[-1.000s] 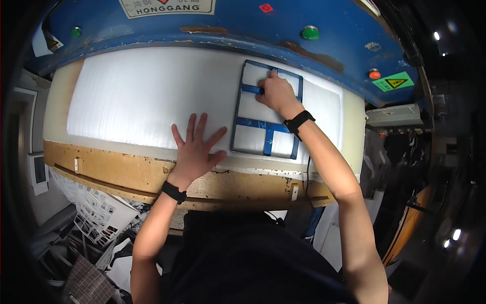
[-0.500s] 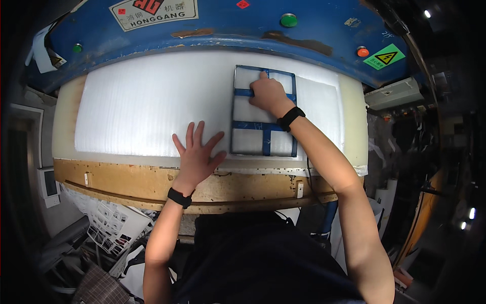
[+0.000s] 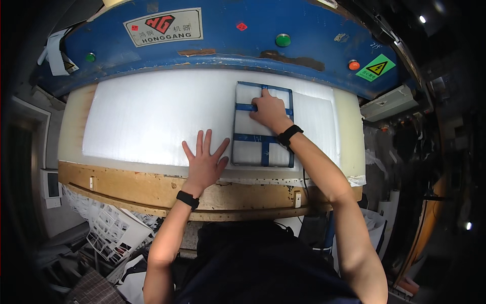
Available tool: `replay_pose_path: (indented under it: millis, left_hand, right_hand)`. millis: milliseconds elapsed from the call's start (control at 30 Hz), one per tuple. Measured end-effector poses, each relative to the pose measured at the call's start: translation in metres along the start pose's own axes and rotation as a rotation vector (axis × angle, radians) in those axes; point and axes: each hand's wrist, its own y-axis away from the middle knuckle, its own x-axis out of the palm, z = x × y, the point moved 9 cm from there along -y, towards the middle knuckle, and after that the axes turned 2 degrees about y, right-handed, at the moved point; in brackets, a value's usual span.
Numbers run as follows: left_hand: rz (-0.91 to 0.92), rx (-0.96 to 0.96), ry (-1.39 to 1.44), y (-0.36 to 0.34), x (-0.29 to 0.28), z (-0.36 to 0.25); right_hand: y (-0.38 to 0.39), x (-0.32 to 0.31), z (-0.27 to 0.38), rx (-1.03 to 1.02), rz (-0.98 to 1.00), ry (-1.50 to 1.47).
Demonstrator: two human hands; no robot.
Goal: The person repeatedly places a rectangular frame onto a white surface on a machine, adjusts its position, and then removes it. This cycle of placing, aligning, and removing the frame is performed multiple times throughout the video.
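On top of the bench (image 3: 136,186) lies a big white sheet (image 3: 147,116), and a blue frame (image 3: 248,137) lies flat on it, toward the right side. The frame is a tall box shape. Two blue bars go across it, and a short bar stands at its top and another at its bottom, so it has five windows. White shows through them.

The right hand (image 3: 270,110) is on the upper part of the frame. Its fingers are bent and hold the upper cross bar, and the pointing finger reaches up along the short top bar. The left hand (image 3: 202,164) holds nothing. Its fingers are spread wide over the sheet, and its thumb is just beside the frame's left edge. Each wrist wears a black band (image 3: 188,199).

Behind the sheet is a big blue machine (image 3: 228,35). It has a green button (image 3: 283,40), a red button (image 3: 354,65) and a green sticker (image 3: 375,68) with a yellow triangle. Near the right arm, a thin black wire (image 3: 305,187) hangs over the bench's front edge.
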Motion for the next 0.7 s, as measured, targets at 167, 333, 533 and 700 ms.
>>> replay_pose_path:
  millis: [167, 333, 533, 700]
  left_hand:
    - [0.004, -0.021, 0.029, 0.000, -0.003, 0.002]
    - [-0.043, -0.023, 0.040, 0.002, -0.006, 0.004]
    - [-0.068, -0.026, 0.044, 0.000, -0.007, 0.004]
    - [-0.085, -0.023, 0.023, 0.000, -0.006, 0.006]
  right_hand:
    - [0.007, -0.009, -0.007, 0.018, -0.136, -0.125]
    - [0.018, -0.028, -0.020, -0.006, -0.221, -0.309]
    - [0.029, -0.055, -0.038, -0.123, -0.260, -0.491]
    - [0.041, -0.068, -0.056, -0.209, -0.380, -0.620]
